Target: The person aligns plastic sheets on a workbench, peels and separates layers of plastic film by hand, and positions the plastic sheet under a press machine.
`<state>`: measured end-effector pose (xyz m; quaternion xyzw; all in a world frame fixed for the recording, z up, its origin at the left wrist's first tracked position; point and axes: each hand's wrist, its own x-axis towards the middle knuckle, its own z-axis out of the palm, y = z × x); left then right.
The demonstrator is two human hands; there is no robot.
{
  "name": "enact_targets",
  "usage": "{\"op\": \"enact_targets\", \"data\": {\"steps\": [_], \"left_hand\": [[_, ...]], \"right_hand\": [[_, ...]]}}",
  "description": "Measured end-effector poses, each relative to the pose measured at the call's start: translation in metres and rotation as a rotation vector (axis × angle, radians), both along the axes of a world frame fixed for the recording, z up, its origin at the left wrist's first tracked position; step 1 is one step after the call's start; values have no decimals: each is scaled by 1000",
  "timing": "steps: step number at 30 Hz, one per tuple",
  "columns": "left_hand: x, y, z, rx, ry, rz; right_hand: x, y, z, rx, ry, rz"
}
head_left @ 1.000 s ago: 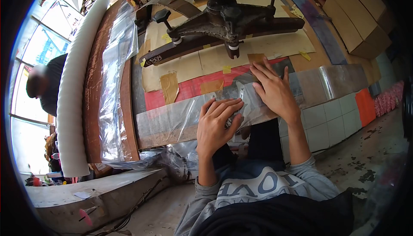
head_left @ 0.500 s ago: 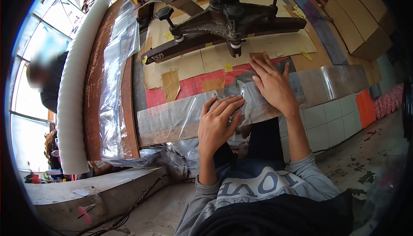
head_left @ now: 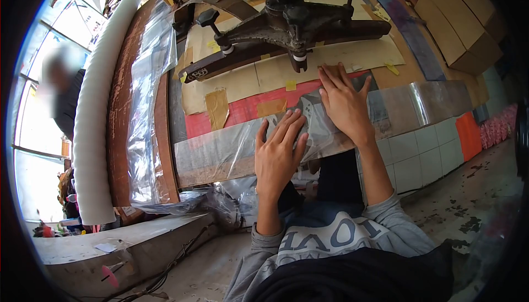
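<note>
My left hand (head_left: 279,153) lies palm down with its fingers stretched on a clear plastic sheet (head_left: 220,152) along the table's front edge. To its right, my right hand (head_left: 347,106) rests flat with fingers spread, its fingertips close to the edge of a cream board (head_left: 242,86). Between the hands shows a crumpled, glossy grey film (head_left: 311,121). A red strip (head_left: 242,107) runs behind the plastic, with pieces of brown tape (head_left: 217,109) stuck across it. Neither hand grips anything that I can see.
A dark metal press head (head_left: 292,29) with black knobs and a long crossbar hangs just beyond my hands. At left stand a white foam roll (head_left: 99,120) and plastic sheeting (head_left: 146,109). Cardboard boxes (head_left: 457,21) are at right. A person (head_left: 67,95) is at far left.
My left hand has slid slightly forward, away from me. The right hand has shifted a little to the left. The person at far left has moved slightly.
</note>
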<state>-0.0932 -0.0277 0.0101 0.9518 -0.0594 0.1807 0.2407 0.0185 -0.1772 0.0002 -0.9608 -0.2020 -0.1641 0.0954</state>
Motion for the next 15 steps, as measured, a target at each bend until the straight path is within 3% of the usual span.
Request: {"op": "enact_targets", "data": {"steps": [15], "left_hand": [[3,-1,-1,-16,0,30]], "right_hand": [[6,4,-4,37,-2,-9]]}}
